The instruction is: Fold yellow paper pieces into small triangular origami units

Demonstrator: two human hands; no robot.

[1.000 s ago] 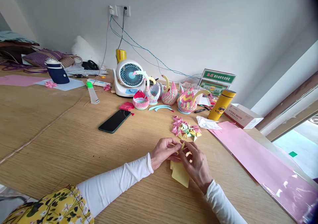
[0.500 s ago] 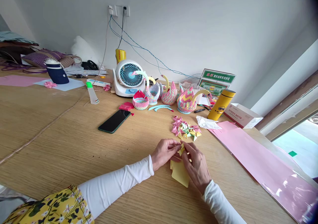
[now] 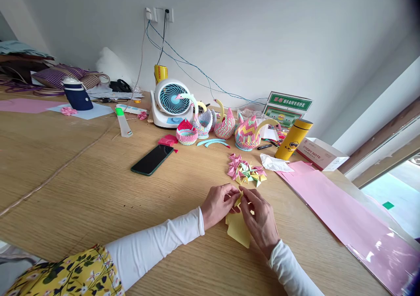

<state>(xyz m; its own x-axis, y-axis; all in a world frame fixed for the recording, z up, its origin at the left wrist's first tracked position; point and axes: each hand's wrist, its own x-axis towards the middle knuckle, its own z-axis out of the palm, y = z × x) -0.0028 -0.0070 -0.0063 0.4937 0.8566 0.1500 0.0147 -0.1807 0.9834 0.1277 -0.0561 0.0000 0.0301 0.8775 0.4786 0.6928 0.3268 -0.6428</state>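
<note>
Between the fingertips of both hands is a small folded piece of yellow paper. My left hand pinches it from the left, and my right hand grips its right side; the fingers partly cover it. Below them on the table lies a stack of yellow paper slips, its upper edge hidden under the hands. Just beyond my fingertips sits a loose pile of small folded paper pieces in pink, yellow and green.
Behind the pile stand several folded-paper swans and a white fan. A black phone lies to the left. On the right are a yellow flask, a sticky note box and pink sheets.
The folded yellow paper has turned slightly between my fingers and shows less of its face. Both hands stay in nearly the same place.
</note>
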